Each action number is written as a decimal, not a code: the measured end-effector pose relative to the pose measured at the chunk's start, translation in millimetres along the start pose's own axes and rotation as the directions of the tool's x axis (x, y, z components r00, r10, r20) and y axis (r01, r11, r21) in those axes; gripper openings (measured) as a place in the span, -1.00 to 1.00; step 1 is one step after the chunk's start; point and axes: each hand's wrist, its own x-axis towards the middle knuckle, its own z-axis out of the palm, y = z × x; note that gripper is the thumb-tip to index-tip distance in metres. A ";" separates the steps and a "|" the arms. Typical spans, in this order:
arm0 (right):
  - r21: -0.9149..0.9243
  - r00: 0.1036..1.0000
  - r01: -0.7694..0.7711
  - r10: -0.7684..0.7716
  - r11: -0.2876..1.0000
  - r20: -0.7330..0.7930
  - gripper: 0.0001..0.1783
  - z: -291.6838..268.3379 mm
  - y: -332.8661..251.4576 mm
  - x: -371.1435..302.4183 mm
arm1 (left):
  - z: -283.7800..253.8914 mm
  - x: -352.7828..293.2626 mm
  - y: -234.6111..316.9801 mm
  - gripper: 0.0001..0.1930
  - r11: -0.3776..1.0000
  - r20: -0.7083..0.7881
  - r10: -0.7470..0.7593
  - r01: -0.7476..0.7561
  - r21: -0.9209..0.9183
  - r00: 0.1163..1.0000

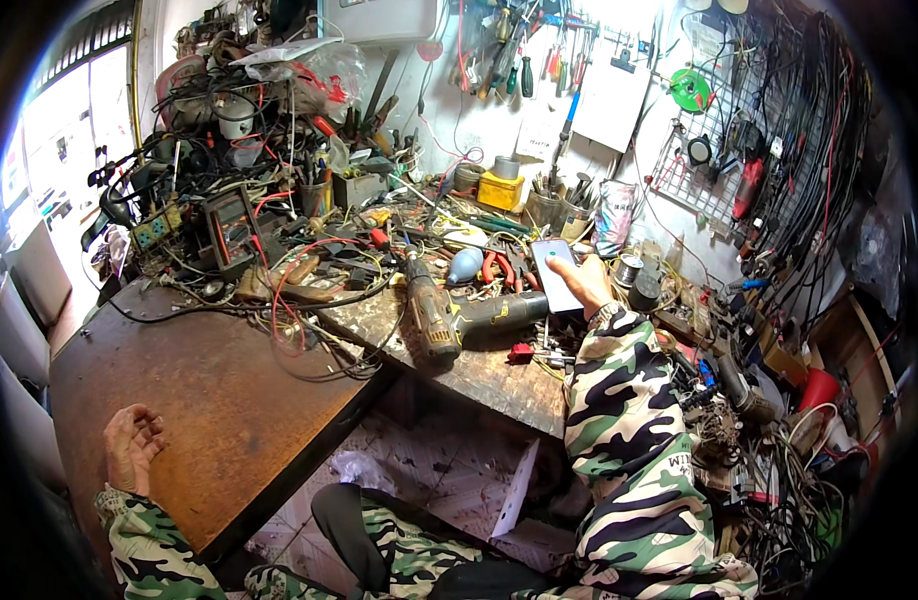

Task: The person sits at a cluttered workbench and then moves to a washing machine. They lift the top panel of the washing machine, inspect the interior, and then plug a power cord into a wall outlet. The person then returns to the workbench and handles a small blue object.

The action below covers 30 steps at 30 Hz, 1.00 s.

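Observation:
My right hand (587, 283) grips a smartphone (556, 288) with a pale lit screen, the thumb lying across its face. The fingers behind the phone are hidden. Just left of it, a worn cordless drill (434, 322) lies on the cluttered bench with its dark handle (504, 314) pointing toward the phone. Red-handled pliers (495, 268) and a grey rubber blower bulb (465, 265) lie behind the drill. At the left edge of the brown tabletop, my left hand (134, 447) holds nothing, its fingers loosely bent and apart.
A multimeter (229, 232) with red leads stands amid heaped cables at the left back. Behind the bench are a yellow box (500, 190) and tool cups (545, 208). Cables hang on a wall grid (714, 165). A red cone-shaped thing (817, 388) sits at right.

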 end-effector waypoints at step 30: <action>0.463 0.792 -0.316 -0.039 0.828 0.609 -0.02 -55.8 5.8 -7.2 | 2.6 -3.8 0.9 -0.55 0.998 -0.034 0.014 -0.012 0.061 0.999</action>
